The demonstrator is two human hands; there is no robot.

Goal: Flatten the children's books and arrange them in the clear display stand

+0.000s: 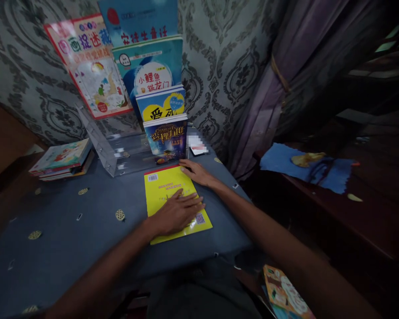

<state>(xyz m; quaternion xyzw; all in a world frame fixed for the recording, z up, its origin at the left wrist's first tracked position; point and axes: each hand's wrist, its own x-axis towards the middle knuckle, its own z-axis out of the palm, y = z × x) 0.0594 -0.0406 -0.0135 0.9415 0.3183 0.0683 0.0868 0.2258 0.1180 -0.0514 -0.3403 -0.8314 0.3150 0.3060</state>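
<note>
A yellow book (159,217) lies on the cloth-covered table, with a barcode at its upper left and a QR code at its lower right. My left hand (176,213) rests flat across its middle, fingers stretched out and slightly spread. At the book's top right corner is my right hand (198,173), its fingers extended along the edge and holding nothing. Just beyond the yellow book, a dark blue book (166,144) stands in the lowest front tier of a clear stepped display rack (103,155).
Behind rise a blue-and-yellow book (159,104), a teal book (148,62), a blue book (139,20) and a red-bordered book (89,71). A stack of books (63,159) sits left. Right are a curtain (262,97) and a bench (335,212); more books (284,292) lie below.
</note>
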